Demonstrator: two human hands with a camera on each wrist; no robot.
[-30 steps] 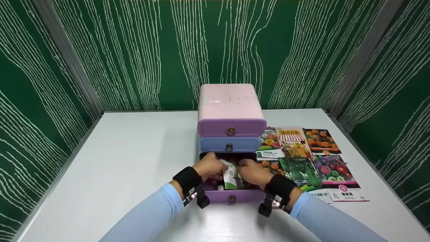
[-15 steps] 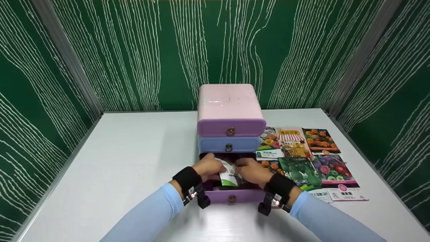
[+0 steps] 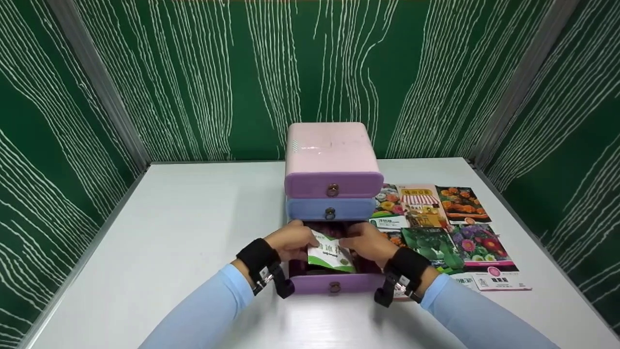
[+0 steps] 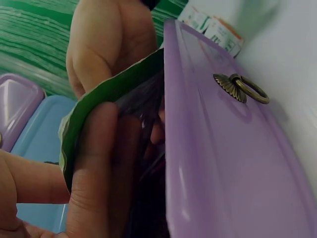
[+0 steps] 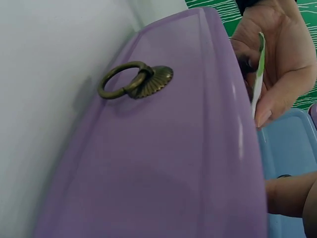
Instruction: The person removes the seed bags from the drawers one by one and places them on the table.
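A white and green seed packet (image 3: 329,257) is over the pulled-out purple bottom drawer (image 3: 310,285) in the head view. My left hand (image 3: 292,239) pinches its left side, thumb on top and fingers underneath, as the left wrist view shows with the packet's green edge (image 4: 81,116). The right hand (image 3: 372,244) pinches the opposite side, its thumb lying on the printed face. Seen from the right wrist, the packet (image 5: 259,74) appears edge-on behind the drawer front (image 5: 163,163), with my left hand (image 5: 285,59) beyond. The drawer's dark inside is mostly hidden under hands and packet.
Above the open drawer, the blue drawer (image 3: 310,208) and the upper purple drawer (image 3: 310,185) of the pink-topped cabinet (image 3: 332,145) are closed. Several flower and vegetable seed packets (image 3: 431,247) lie in rows on the white table (image 3: 203,218) to the right.
The packet has turned flatter and shifted left, so more of its printed face shows. My left hand has moved slightly left, while the right keeps its hold on the other side.
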